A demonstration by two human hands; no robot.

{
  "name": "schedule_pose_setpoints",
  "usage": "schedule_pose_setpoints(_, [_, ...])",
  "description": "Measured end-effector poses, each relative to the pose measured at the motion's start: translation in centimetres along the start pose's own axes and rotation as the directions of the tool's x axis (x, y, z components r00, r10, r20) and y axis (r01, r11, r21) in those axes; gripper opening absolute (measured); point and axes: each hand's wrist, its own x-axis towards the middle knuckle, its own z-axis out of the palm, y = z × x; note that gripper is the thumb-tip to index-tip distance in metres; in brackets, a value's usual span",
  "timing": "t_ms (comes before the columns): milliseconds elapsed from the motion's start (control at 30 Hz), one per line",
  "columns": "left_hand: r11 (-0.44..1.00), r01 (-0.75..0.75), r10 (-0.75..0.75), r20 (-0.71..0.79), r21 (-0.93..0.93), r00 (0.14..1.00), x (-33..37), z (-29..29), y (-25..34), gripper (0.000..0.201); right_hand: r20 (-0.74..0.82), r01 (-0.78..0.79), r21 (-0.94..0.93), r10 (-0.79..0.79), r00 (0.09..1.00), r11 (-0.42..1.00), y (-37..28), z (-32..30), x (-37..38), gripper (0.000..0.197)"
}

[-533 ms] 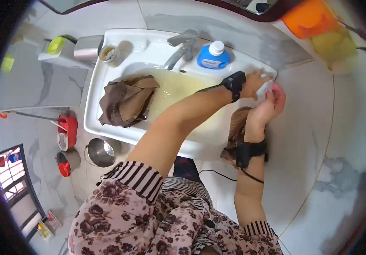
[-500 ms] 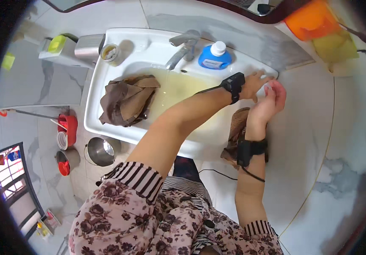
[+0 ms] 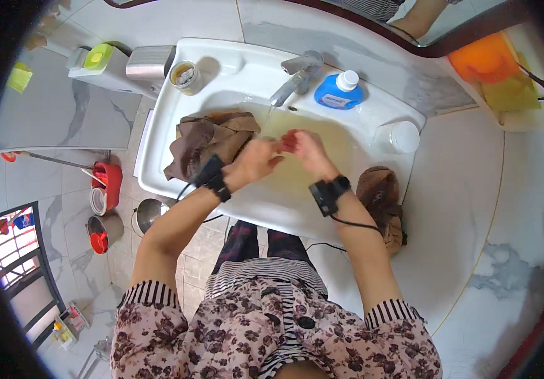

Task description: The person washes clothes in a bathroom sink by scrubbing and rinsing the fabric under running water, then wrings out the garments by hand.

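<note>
Holding yellowish water, the white sink (image 3: 158,158) has a brown cloth (image 3: 212,142) heaped at its left, unwrung. Both hands meet above the water: left hand (image 3: 253,161) loosely curled, right hand (image 3: 303,148) grasping a small pink piece (image 3: 289,140), likely soap. Washing appears midway.

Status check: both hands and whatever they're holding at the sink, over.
Left hand and right hand together over the sink, around a small pink object. Brown cloth bunched at left. Nothing between them.
</note>
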Motion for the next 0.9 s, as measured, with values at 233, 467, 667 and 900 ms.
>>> schedule_pose_setpoints(233, [0.961,0.246,-0.271,-0.250,-0.128,0.930,-0.8,-7.6,0.1,0.021,-0.005,-0.089,0.619,0.117,0.993,0.781,3.2,3.9,6.5,0.018])
schedule_pose_setpoints(467, [0.950,0.198,-0.261,-0.270,-0.240,0.927,4.0,-8.5,5.6,0.022,0.113,-0.001,0.650,-0.095,0.989,0.760,4.2,4.9,8.2,0.017])
schedule_pose_setpoints(667, [0.999,-0.003,0.012,-0.192,0.045,0.981,13.2,-5.4,9.3,0.026,0.236,-0.024,0.633,-0.164,0.958,0.774,2.8,4.9,5.9,0.025])
schedule_pose_setpoints(900, [0.807,-0.379,0.352,0.146,0.452,0.924,21.8,-3.3,8.5,0.046,0.210,-0.260,0.763,0.154,0.966,0.592,2.7,-2.9,5.6,0.016])
